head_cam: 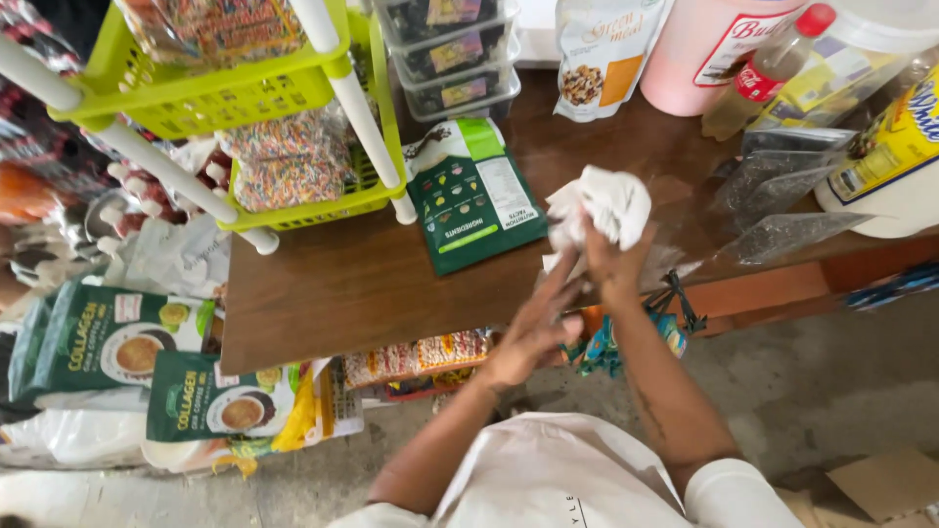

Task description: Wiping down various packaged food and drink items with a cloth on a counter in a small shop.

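a crumpled white cloth [604,207] sits bunched up in the right hand [614,262], just above the front part of the brown wooden bench [342,284]. the cloth is a soft, lumpy ball with folds, so it has no clear long side; its loose end hangs down and to the left. the right hand points up and away from the person, wrist bent, and its fingers are clamped around the bottom of the cloth. the left hand [533,330] is flat and stretched out, with its fingers [560,284] straight and close together, pointing up toward the cloth and lying against the right wrist. they hold nothing. both forearms come up from the bottom of the view and meet near the bench edge.

just left of the cloth a flat green pouch [472,194] lies on the bench, its long side running away from the person and a bit tilted. further left stands a lime green plastic rack [293,93] with white poles, holding bags of colourful sprinkles [289,161]. to the right lie clear bags of dark seeds [782,200]. green coffee boxes [108,337] rest down by the floor on the left.
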